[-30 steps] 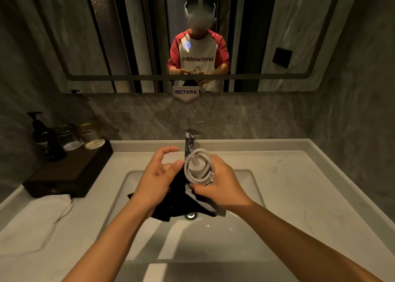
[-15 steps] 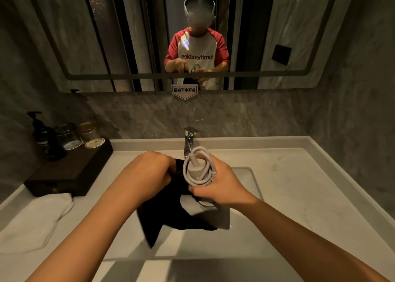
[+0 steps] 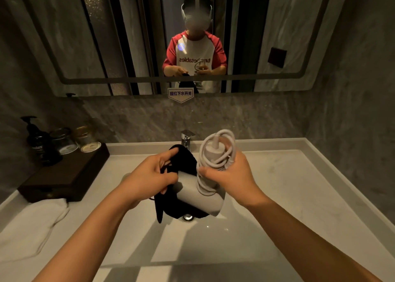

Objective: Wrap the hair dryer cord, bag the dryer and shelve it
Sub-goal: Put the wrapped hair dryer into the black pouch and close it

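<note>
A light grey hair dryer (image 3: pixel 199 198) is held over the sink with its handle upward and its barrel pointing down to the right. Its grey cord (image 3: pixel 222 151) is wound in loops around the handle. My right hand (image 3: pixel 230 176) is closed around the handle and the cord loops. A black cloth bag (image 3: pixel 183 159) hangs to the left of and behind the dryer. My left hand (image 3: pixel 151 176) pinches the bag's upper edge, and the bag's lower part droops beneath the barrel toward the drain.
The white sink basin (image 3: pixel 213 245) lies below with a chrome drain (image 3: pixel 188 217) and faucet (image 3: pixel 187 138). A dark wooden tray (image 3: pixel 64 174) with a pump bottle (image 3: pixel 39 141) and two jars sits at the left. A white towel (image 3: pixel 32 226) lies at the front left. A mirror hangs above.
The dryer has been lifted and shifted right, showing its barrel. My left hand has closed on the bag's edge and pulled it up beside the dryer.
</note>
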